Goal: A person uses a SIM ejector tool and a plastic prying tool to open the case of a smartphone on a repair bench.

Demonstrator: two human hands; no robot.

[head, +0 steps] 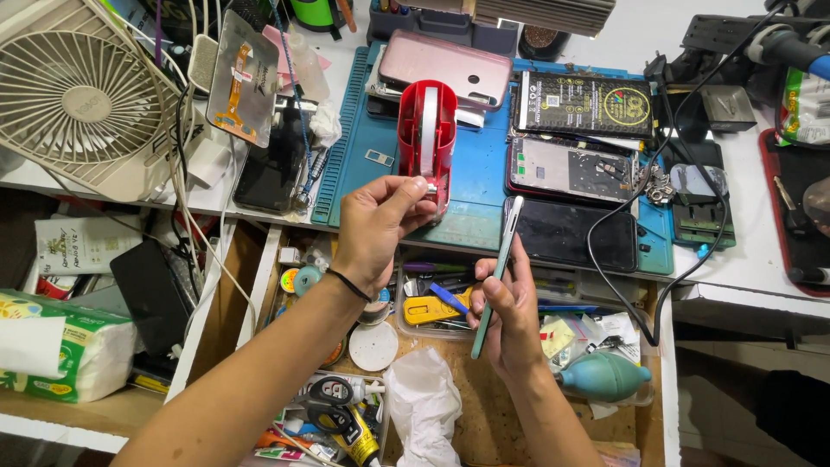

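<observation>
Left hand pinches the tape end at the red tape dispenser; right hand grips a pale green phone edge-on, just beside it — draw tape slowly, phone kept steady.
</observation>
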